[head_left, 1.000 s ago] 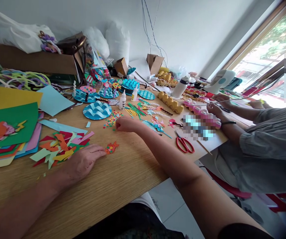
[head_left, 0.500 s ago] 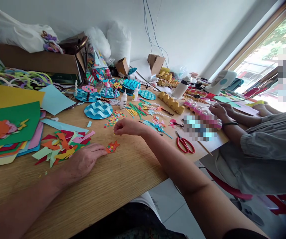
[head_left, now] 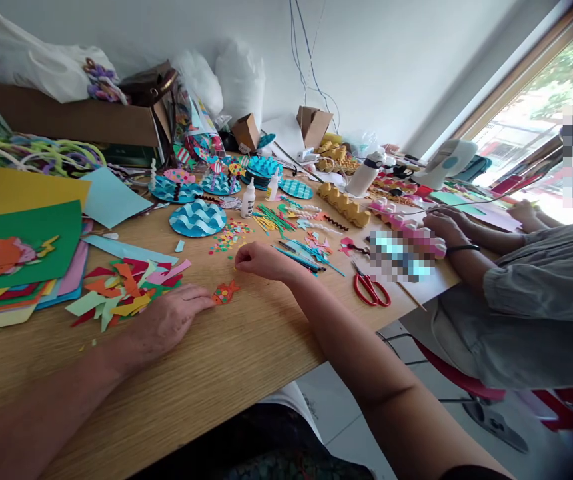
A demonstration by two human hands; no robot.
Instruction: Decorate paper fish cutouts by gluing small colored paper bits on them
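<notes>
An orange paper fish [head_left: 224, 293] with coloured dots on it lies flat on the wooden table. My left hand [head_left: 179, 313] rests on the tabletop with its fingers stretched out, the fingertips touching the fish's left end. Above the table, beyond the fish, my right hand [head_left: 261, 260] is closed in a pinch. A tiny yellow piece just shows at its fingertips; the rest is covered by the fingers. Small round paper dots [head_left: 229, 237] are scattered just past this hand. Colourful paper scraps [head_left: 129, 293] lie beside my left hand.
Red-handled scissors [head_left: 371, 288] lie right of my right forearm. Glue bottles [head_left: 248, 200] stand behind the dots, near a blue wavy paper disc [head_left: 197, 219]. Coloured sheets [head_left: 26, 247] are stacked at left. Another person's hands [head_left: 444, 227] are at the right, by pink egg-carton strips [head_left: 406, 233].
My right hand has shifted slightly to the right, still pinched. My left hand stays at the fish, which has not visibly moved on the table.
</notes>
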